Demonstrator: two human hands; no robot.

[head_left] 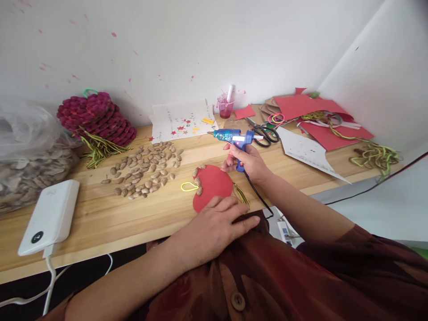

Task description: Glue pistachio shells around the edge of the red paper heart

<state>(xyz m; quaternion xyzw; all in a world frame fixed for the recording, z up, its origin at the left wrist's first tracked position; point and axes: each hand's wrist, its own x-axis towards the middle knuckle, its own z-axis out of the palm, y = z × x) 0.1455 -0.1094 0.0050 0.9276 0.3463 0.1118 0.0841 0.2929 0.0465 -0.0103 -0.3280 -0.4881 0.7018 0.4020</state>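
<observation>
**Glue gun raised over the red disc**

I take the red disc [214, 187] as my landmark; it lies flat on the wooden bench [100, 214], close to the near edge. My left hand [217, 225] rests palm down on the disc's near rim, its fingers [245, 221] spread flat and gripping nothing. Beyond the disc, my right hand [249, 161] has its fingers wrapped tight around the grip of the blue glue gun [236, 138], which is lifted clear of the bench with its nozzle pointing left. The gun's black cord [256, 192] runs down past the disc's right side and off the bench edge.

A few seeds [198, 180] sit along the disc's left rim, and a yellow loop [189, 187] lies just beside them, touching the rim. Further left of the disc the loose seed pile [147, 169] is scattered. Well to the left, a white power bank [50, 216] lies near the bench edge. Behind the disc, past the gun, lie black-handled scissors [264, 133], and a pink cup [225, 107] stands by the wall. Far left behind the disc sit dark red finished pieces [96, 118].
</observation>
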